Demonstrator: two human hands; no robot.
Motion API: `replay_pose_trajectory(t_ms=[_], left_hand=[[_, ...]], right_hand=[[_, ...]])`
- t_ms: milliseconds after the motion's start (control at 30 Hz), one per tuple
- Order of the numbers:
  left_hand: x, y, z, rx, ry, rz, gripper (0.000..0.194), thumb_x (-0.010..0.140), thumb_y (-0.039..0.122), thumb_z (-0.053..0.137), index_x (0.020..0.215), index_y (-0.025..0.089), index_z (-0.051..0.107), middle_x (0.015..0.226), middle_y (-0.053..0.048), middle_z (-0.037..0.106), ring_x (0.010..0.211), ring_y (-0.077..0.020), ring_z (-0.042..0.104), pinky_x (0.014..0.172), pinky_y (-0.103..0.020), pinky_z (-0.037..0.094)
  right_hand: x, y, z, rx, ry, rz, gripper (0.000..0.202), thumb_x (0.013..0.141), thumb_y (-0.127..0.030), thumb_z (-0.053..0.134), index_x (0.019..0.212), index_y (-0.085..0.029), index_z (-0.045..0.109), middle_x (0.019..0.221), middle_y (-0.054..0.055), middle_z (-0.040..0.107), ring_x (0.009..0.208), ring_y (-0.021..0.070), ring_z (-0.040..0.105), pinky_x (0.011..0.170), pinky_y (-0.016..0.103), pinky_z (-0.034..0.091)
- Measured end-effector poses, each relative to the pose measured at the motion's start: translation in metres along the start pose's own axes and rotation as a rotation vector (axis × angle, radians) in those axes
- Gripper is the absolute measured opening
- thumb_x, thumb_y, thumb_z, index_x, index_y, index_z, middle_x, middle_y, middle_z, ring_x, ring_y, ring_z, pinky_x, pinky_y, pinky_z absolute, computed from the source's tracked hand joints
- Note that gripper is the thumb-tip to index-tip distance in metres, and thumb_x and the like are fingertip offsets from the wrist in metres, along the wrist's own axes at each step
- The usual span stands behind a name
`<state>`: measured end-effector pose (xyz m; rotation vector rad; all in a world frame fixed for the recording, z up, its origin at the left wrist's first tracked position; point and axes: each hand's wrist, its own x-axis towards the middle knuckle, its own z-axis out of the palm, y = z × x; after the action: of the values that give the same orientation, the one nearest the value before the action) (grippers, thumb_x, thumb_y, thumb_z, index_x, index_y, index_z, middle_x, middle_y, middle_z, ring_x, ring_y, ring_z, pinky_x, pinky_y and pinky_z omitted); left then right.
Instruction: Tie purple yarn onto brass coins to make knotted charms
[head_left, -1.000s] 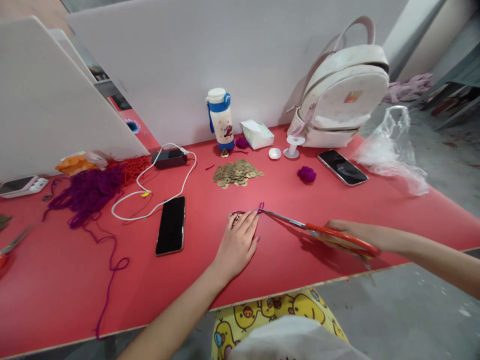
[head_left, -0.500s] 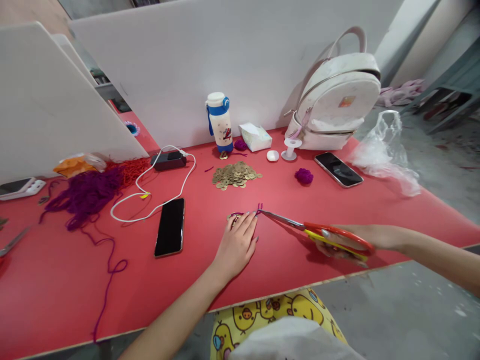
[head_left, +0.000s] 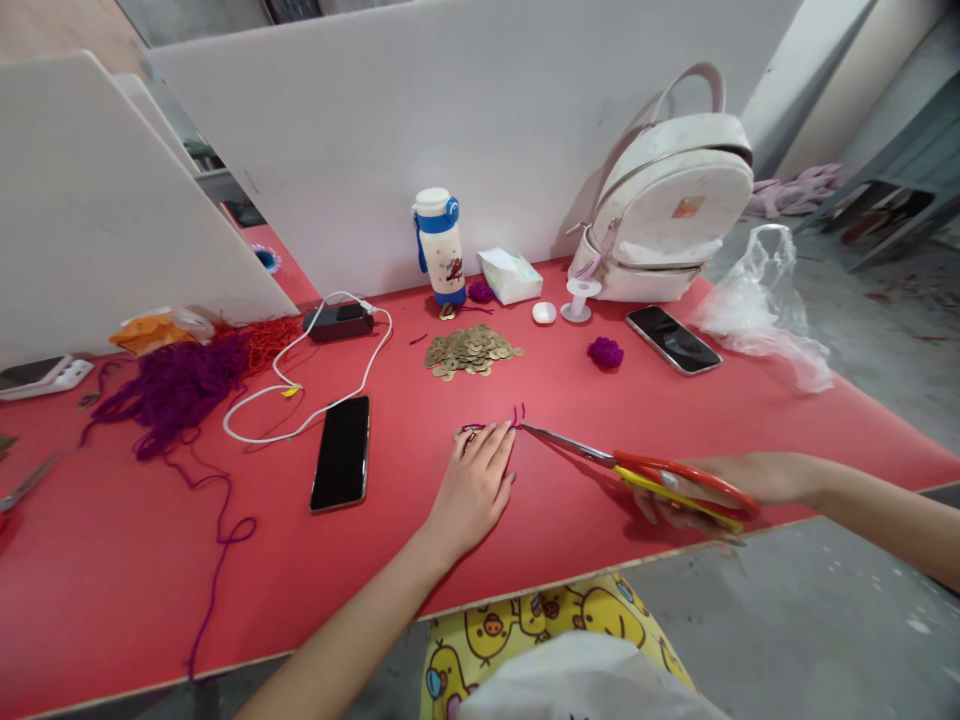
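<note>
My left hand (head_left: 471, 490) lies flat on the red table, fingers stretched out. Its fingertips press on purple yarn (head_left: 472, 427) and what looks like a brass coin, mostly covered by the fingers. Short purple yarn ends (head_left: 523, 410) stick up just beyond the fingertips. My right hand (head_left: 679, 495) is closed around the handles of scissors (head_left: 577, 447), one handle red and the other yellow. The blades point left, with their tip close beside the yarn ends; they look nearly closed. A pile of brass coins (head_left: 472, 350) with holes sits behind my left hand.
A black phone (head_left: 341, 455) and white cable (head_left: 259, 437) lie left, before tangled purple yarn (head_left: 176, 390). Behind stand a bottle (head_left: 441, 250), tissue pack (head_left: 511, 275), white spool (head_left: 577, 300) and backpack (head_left: 667, 210). A yarn ball (head_left: 604, 352) and second phone (head_left: 673, 340) lie right.
The scissors have drawn slightly right and toward me, their tip now a little off the yarn ends. Those ends have spread apart. My left hand has stayed in place.
</note>
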<state>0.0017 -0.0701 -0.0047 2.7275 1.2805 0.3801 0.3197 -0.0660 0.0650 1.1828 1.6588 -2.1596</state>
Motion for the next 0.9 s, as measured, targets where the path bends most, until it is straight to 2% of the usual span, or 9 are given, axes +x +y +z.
replay_pose_trajectory(t_ms=[400,500,633,767,900], left_hand=[[-0.001,-0.001,-0.001,-0.044,-0.002,0.012,0.047,0.096,0.021,0.041,0.142,0.012,0.044,0.145,-0.015,0.051,0.137,-0.0302,0.042,0.113,-0.052,0.029],[-0.001,-0.002,-0.001,-0.113,0.035,-0.003,0.049,0.096,0.021,0.042,0.144,0.015,0.04,0.144,-0.016,0.052,0.136,-0.0281,0.044,0.112,-0.051,0.031],[0.003,-0.004,-0.003,-0.226,0.126,-0.096,0.048,0.096,0.02,0.046,0.143,0.018,0.038,0.132,-0.013,0.061,0.121,-0.0247,0.056,0.106,-0.046,0.038],[0.009,-0.01,-0.005,-0.229,0.166,-0.164,0.035,0.095,0.021,0.051,0.129,0.021,0.05,0.12,-0.01,0.065,0.11,-0.0253,0.059,0.098,-0.044,0.043],[0.014,-0.016,-0.006,-0.239,0.186,-0.17,0.011,0.094,0.022,0.055,0.102,0.021,0.063,0.103,-0.006,0.066,0.098,-0.023,0.059,0.088,-0.039,0.045]], right_hand=[[0.0,-0.008,0.001,-0.055,0.075,0.03,0.062,0.08,-0.077,0.047,0.089,-0.016,0.052,0.075,-0.001,0.046,0.05,0.0072,0.043,0.051,0.024,0.039],[0.0,-0.005,0.0,-0.074,0.083,0.038,0.062,0.08,-0.077,0.048,0.09,-0.016,0.052,0.076,-0.001,0.047,0.05,0.0073,0.044,0.05,0.023,0.038],[0.001,0.0,0.003,-0.024,0.083,0.024,0.061,0.082,-0.075,0.048,0.091,-0.015,0.054,0.073,-0.001,0.045,0.05,0.0071,0.043,0.05,0.022,0.039],[0.005,0.0,0.016,0.053,0.095,-0.015,0.066,0.079,-0.078,0.047,0.086,-0.014,0.056,0.066,-0.002,0.045,0.046,0.007,0.043,0.045,0.021,0.038],[0.009,-0.003,0.026,0.06,0.095,0.004,0.068,0.074,-0.08,0.052,0.078,-0.012,0.057,0.063,-0.002,0.046,0.041,0.0062,0.047,0.041,0.018,0.037]])
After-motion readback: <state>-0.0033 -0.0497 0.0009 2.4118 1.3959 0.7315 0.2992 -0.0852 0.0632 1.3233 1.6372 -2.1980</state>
